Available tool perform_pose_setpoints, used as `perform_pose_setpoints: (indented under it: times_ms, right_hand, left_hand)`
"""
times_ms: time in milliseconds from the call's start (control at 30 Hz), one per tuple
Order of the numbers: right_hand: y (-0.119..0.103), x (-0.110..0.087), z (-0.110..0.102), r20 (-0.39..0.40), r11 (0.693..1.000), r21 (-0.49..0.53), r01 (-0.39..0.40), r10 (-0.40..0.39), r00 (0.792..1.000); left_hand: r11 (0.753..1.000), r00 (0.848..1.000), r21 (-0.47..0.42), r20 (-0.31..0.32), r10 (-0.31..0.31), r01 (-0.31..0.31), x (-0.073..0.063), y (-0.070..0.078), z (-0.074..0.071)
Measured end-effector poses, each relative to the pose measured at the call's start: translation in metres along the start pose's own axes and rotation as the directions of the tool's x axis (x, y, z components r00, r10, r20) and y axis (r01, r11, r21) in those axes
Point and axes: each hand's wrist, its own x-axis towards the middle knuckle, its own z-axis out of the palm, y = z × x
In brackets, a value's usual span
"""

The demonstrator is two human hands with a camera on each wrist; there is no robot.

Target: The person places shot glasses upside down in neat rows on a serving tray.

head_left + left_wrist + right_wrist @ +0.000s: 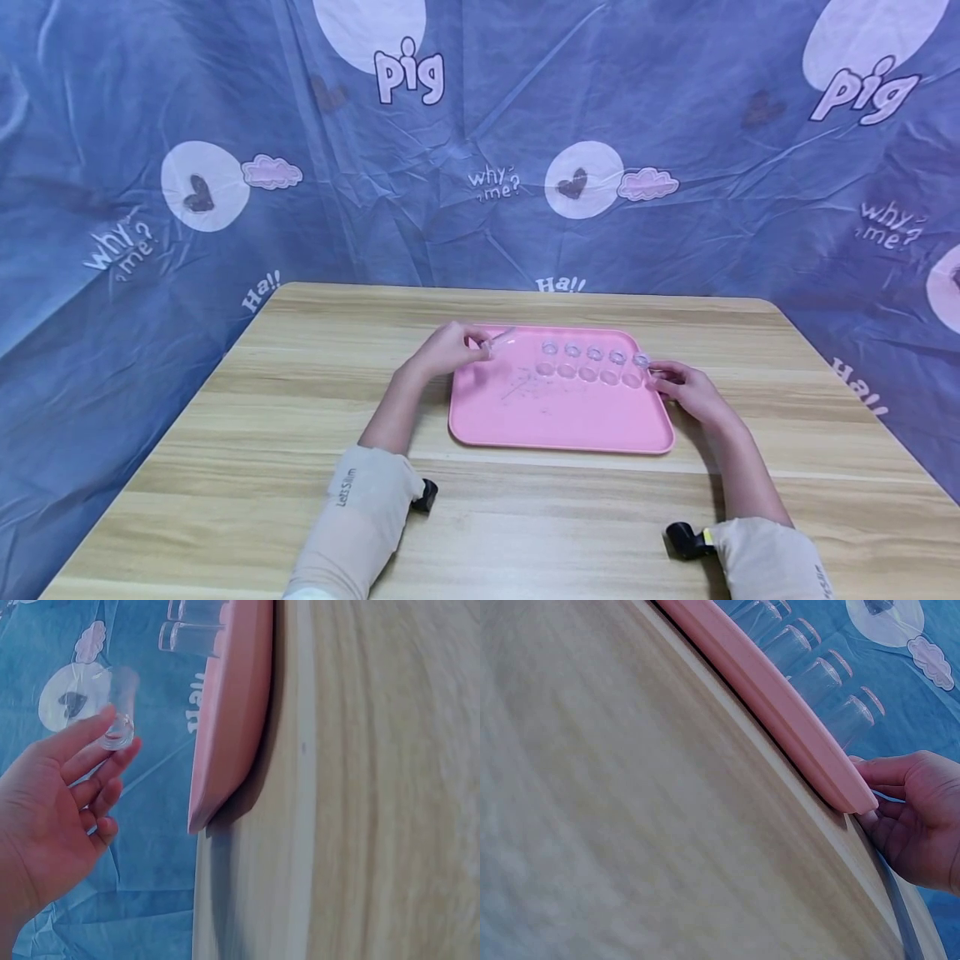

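Note:
My left hand (450, 348) pinches a small clear glass (120, 705) near its thick base, with thumb and fingertips. That glass is tilted over the left back part of the pink tray (555, 429), its mouth pointing away from the fingers. At the tray's right side, my right hand (693, 392) grips the rim, as the right wrist view also shows. Beside those fingers, several more clear glasses (593, 364) stand in a row along the back right of the tray. Their thick bases face up. The nearest of them, an end glass (853, 716), is close to the right hand.
Small clear specks and marks (528, 383) lie on the tray's middle left. The tray sits on a wood-grain table (300, 400), toward its back. Behind it hangs a blue printed cloth (465, 225). Black wrist devices (686, 542) are worn at both sleeves.

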Motion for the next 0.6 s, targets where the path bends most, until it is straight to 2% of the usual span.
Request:
perform_pose_setpoints:
  times_ms: [133, 333, 467, 600]
  right_hand:
    - [0.0, 0.0, 0.0, -0.001, 1.0, -0.003, -0.005, 0.005, 1.0]
    - [0.0, 0.0, 0.001, 0.0, 1.0, 0.015, -0.011, 0.011, 1.0]
    - [0.0, -0.001, 0.001, 0.0, 1.0, 0.02, -0.01, 0.01, 1.0]
    - [0.0, 0.0, 0.001, -0.002, 1.0, 0.011, -0.008, 0.008, 1.0]
  left_hand:
    - [0.997, 1.0, 0.083, -0.009, 0.011, -0.01, 0.003, -0.001, 0.002]
    - [0.983, 0.999, 0.184, -0.042, -0.01, 0.017, 0.006, 0.002, 0.007]
    - [0.974, 0.996, 0.221, -0.078, -0.041, 0.058, 0.007, 0.006, 0.011]
    - [0.973, 0.993, 0.222, -0.117, -0.036, 0.062, 0.009, 0.01, 0.015]
